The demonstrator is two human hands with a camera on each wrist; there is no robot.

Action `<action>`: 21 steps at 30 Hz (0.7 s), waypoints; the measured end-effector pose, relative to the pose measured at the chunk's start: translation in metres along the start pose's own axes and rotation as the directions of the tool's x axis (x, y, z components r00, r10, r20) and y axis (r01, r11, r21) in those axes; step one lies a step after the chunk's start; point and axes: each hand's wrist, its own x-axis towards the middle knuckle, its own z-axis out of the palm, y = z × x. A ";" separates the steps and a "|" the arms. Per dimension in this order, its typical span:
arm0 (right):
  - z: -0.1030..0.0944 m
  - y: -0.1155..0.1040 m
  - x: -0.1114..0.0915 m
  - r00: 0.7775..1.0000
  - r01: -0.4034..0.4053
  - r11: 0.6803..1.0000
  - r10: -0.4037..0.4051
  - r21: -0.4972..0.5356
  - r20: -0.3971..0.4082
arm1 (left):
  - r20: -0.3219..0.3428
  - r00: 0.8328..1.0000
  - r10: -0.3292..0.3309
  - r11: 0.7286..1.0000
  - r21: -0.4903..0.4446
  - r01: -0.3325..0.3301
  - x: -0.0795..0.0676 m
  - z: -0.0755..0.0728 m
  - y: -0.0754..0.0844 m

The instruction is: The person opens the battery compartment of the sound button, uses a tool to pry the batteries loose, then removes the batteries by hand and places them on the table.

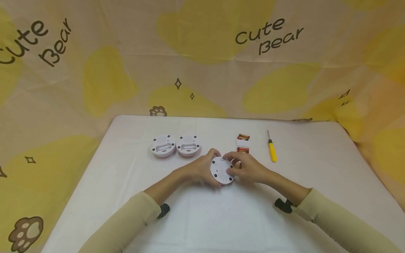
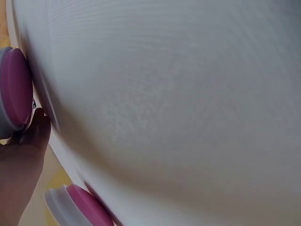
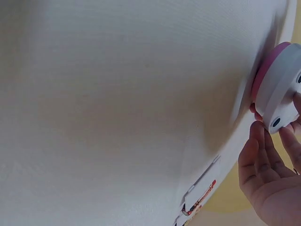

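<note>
My left hand (image 1: 202, 168) grips a round white device (image 1: 218, 170) by its rim, thumb and fingers spread round its left side. The device's underside faces up, with small speaker holes, dark rubber feet and a battery cover in place. My right hand (image 1: 248, 168) holds its right side, index finger by the cover's edge and thumb on the underside. In the right wrist view the right hand (image 3: 273, 176) has curled fingers at the rim of the device (image 3: 282, 89). A pink face shows on the device (image 2: 17, 87) in the left wrist view.
Two similar devices (image 1: 162, 146) stand back left, their battery compartments uncovered. Beyond my right hand lie red-and-black batteries (image 1: 243, 136) and flat white pieces (image 1: 243, 143). A yellow-handled screwdriver (image 1: 272, 151) lies farther right on the white table (image 1: 215, 225). A patterned cloth (image 1: 202, 70) hangs behind.
</note>
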 end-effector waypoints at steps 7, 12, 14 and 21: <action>0.002 -0.003 0.001 1.000 -0.006 1.000 0.006 -0.021 -0.003 | 0.016 0.999 0.032 0.999 -0.018 -0.032 -0.001 0.003 -0.001; 0.003 -0.003 0.003 1.000 -0.007 1.000 0.007 -0.003 0.016 | 0.034 0.999 0.009 0.998 -0.061 -0.007 -0.002 0.004 -0.002; 0.003 -0.003 0.003 1.000 -0.010 1.000 0.010 0.013 0.025 | 0.041 0.999 -0.002 0.997 -0.074 0.005 -0.003 0.004 -0.002; 0.004 -0.005 0.003 0.998 -0.041 0.998 0.039 0.038 0.043 | 0.046 0.999 -0.017 0.998 -0.059 0.020 -0.002 0.004 -0.005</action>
